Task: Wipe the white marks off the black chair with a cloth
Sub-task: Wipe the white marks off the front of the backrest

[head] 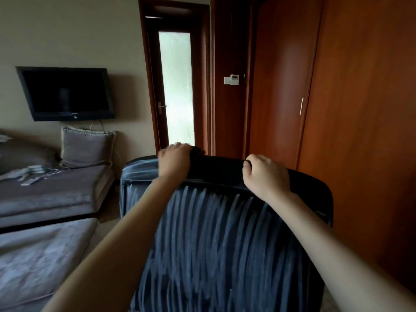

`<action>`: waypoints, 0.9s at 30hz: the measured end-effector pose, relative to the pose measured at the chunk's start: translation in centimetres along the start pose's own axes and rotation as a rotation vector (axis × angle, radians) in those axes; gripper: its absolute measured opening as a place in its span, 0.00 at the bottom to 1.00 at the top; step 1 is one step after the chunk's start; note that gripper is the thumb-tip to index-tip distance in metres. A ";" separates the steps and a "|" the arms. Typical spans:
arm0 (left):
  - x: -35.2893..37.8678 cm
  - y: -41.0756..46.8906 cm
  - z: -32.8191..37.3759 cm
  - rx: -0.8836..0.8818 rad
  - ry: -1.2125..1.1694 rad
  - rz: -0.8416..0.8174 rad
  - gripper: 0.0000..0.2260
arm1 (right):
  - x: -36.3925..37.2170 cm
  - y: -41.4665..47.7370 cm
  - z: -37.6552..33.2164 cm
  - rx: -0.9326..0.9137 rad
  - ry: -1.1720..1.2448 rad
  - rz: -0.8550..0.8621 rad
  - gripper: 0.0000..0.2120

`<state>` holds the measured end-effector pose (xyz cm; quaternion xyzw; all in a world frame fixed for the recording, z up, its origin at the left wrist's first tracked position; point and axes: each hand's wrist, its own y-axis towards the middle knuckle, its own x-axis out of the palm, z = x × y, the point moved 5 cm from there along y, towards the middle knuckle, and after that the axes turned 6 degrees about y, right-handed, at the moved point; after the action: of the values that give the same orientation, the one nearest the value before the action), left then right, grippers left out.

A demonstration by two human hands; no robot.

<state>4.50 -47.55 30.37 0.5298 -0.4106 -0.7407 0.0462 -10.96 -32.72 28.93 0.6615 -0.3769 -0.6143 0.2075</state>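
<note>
Head view: your left hand (174, 162) curls over the top edge of the black chair (220, 170), gripping it, and your right hand (266, 174) grips the same edge further right. The chair's back stands right before you, between your forearms, covered in white marks (209, 233) streaking downward; a grey sofa (56, 192) sits to its left
</note>
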 end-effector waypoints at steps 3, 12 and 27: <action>0.7 -1.6 6.0 0.224 -0.141 0.058 0.16 | 0.1 -0.1 0.3 -0.015 -0.057 0.012 0.15; 0.8 -1.6 -4.2 0.125 -0.100 0.055 0.15 | -0.5 -0.4 0.8 -0.092 -0.046 0.001 0.16; 2.0 -3.4 -4.8 0.196 -0.028 0.307 0.17 | 4.9 3.5 -6.8 -0.142 0.033 -0.020 0.14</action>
<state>8.78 -49.00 26.15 0.4526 -0.5573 -0.6887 0.1013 -5.43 -39.86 29.39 0.6589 -0.3226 -0.6303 0.2540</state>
